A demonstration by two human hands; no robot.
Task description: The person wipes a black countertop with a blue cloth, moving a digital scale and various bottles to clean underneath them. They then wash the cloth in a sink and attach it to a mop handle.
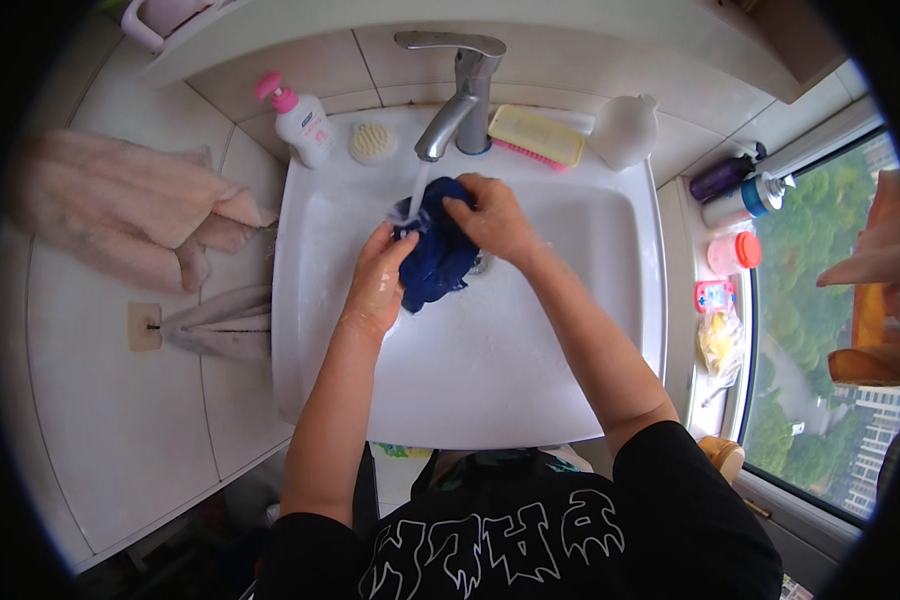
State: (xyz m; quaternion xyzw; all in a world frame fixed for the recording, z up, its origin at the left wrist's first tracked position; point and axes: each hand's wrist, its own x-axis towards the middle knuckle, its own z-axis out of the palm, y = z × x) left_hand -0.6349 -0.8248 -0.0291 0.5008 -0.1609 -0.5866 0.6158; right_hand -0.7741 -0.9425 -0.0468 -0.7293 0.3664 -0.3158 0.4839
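A wet, dark blue cloth [439, 251] is bunched between my two hands, above the basin of a white sink [487, 375]. My left hand [379, 277] grips its left edge, thumb on top. On the cloth's upper right, my right hand [495, 214] pinches a fold between thumb and fingers. Water runs from the chrome faucet [457, 105] onto the upper left of the cloth, near my left fingertips. The metal drain [481, 262] shows partly beside the cloth; the rest is hidden.
Along the sink's back ledge stand a pink-and-white pump bottle [304, 127], a round bristled scrubber [372, 142], a yellow brush with pink bristles [536, 136] and a white container [624, 131]. Towels [135, 202] hang at left. Bottles and a red-lidded jar [735, 252] line the windowsill.
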